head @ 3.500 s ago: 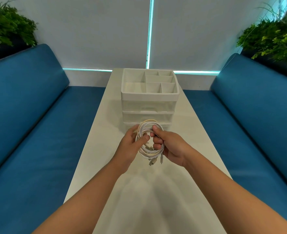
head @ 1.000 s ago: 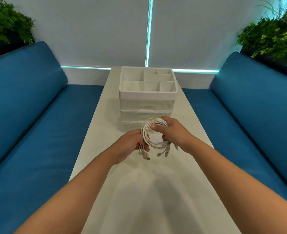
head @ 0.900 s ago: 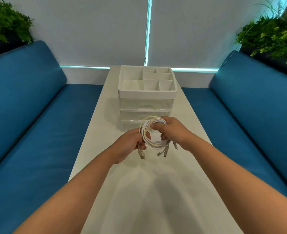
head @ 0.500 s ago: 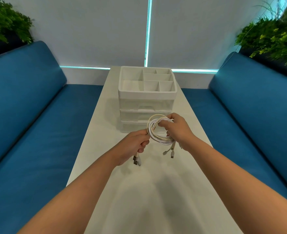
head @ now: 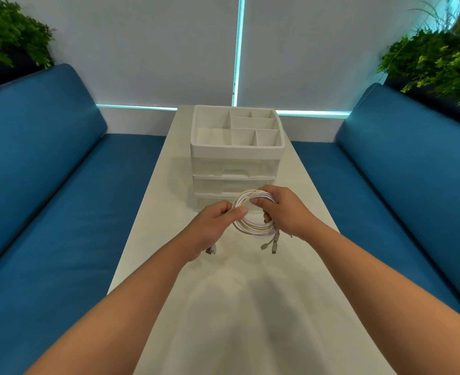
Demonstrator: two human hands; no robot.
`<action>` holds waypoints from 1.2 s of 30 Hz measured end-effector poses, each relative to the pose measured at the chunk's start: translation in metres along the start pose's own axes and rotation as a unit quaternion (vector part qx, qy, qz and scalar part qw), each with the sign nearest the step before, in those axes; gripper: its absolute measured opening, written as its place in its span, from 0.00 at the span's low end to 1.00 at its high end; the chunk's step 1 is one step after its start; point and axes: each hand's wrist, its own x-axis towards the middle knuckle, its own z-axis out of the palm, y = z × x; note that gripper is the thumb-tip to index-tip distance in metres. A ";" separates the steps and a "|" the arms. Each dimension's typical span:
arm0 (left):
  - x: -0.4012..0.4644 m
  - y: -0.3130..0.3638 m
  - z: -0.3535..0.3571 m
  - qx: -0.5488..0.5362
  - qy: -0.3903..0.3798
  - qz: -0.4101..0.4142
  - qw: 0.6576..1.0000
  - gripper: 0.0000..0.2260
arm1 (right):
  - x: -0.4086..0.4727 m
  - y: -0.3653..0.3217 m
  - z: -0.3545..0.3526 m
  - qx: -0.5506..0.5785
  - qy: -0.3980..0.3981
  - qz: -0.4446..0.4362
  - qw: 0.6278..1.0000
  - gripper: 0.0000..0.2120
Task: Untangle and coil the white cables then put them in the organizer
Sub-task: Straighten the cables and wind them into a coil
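1. Just before the organizer, both hands grasp the coiled cables: left hand pinching one side, right hand the other
2. Coiling looks finished; next, lift the coil into a top compartment

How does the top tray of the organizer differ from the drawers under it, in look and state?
The top tray is opaque white and open upward, split into compartments; the drawers are see-through and pushed shut. The tray shows nothing inside; what the drawers hold is too unclear to tell. Both belong to one organizer on the table.
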 end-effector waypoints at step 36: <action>0.006 -0.001 -0.022 -0.049 0.022 0.014 0.998 0.09 | 0.001 -0.011 0.002 -0.179 -0.111 0.068 0.975 0.07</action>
